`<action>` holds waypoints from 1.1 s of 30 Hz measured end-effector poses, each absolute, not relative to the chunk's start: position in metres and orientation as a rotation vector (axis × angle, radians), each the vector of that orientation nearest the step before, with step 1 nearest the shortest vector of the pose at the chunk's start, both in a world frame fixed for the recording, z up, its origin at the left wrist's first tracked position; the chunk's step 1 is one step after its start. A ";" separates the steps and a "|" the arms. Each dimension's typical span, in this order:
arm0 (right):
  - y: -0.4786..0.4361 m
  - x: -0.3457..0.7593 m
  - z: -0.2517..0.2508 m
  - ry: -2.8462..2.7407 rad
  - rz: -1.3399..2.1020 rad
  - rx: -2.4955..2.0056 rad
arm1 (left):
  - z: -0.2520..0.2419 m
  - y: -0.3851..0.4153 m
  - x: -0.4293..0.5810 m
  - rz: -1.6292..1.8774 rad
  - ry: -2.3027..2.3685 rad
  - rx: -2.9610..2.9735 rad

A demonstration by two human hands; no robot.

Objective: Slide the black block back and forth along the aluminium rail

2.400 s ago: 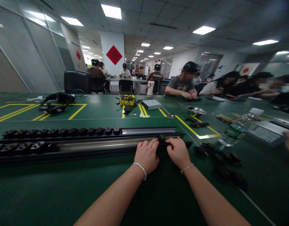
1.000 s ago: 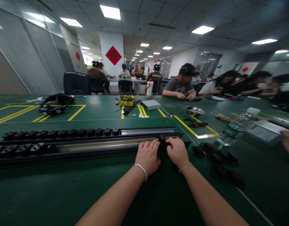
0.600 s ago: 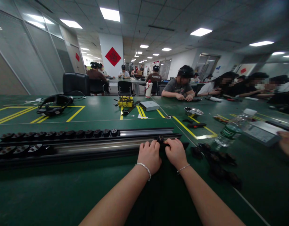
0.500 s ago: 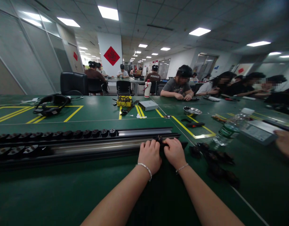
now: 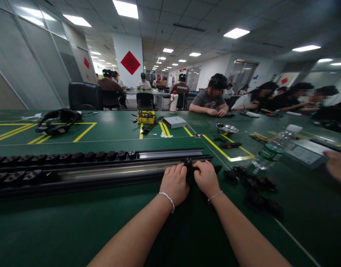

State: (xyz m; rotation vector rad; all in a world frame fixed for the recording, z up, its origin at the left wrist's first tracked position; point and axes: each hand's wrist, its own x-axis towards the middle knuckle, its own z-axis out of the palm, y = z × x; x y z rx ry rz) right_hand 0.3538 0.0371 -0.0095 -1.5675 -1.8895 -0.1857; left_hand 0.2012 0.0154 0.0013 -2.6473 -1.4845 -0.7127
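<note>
Your left hand (image 5: 174,183) and right hand (image 5: 206,179) sit knuckle to knuckle, fingers curled and pinching one small black module (image 5: 189,163) on the near rail (image 5: 109,173), with a loose pile of modules (image 5: 255,187) just right and a water bottle (image 5: 270,151) beyond.

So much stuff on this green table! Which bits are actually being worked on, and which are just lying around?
In use: left hand and right hand pinching a small black part on the near rail; far rail; pile of black parts.
Lying about: water bottle, headset, yellow box, metal bowl, grey box.
</note>
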 end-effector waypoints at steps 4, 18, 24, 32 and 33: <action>0.038 0.355 -0.010 -1.880 -0.182 -1.557 | 0.002 0.015 0.202 -0.704 -1.509 -2.654; 0.039 0.359 -0.010 -1.871 -0.236 -1.566 | 0.002 0.016 0.201 -0.742 -1.484 -2.660; 0.039 0.360 -0.011 -1.870 -0.253 -1.567 | 0.001 0.016 0.201 -0.747 -1.485 -2.663; 0.039 0.359 -0.009 -1.859 -0.260 -1.556 | 0.002 0.016 0.201 -0.753 -1.495 -2.669; 0.039 0.358 -0.009 -1.854 -0.258 -1.561 | 0.002 0.016 0.201 -0.756 -1.499 -2.669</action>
